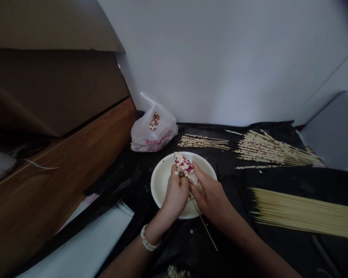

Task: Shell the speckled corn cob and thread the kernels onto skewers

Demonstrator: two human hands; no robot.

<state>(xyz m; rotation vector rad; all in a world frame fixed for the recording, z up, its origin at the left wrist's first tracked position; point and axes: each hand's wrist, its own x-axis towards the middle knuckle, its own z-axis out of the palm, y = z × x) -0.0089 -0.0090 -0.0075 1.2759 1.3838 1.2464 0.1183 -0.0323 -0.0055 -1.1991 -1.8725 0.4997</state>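
Observation:
A corn cob (185,163) with white and dark red kernels is held tilted over a white bowl (159,181). Its lower part is stripped of kernels. My right hand (210,191) is wrapped round that lower part. My left hand (176,191), with a beaded bracelet at the wrist, is closed against the cob's left side, its fingertips partly hidden. A thin wooden skewer (208,231) sticks out below my hands, its upper end by my left hand; what holds it is hard to make out.
Behind the bowl are a plastic bag (155,133) of kernels and two groups of kernel-threaded skewers (198,141). Bare skewers (304,212) lie at the right on black sheeting (232,247). White folded material (87,241) is at lower left, cardboard (58,85) at upper left.

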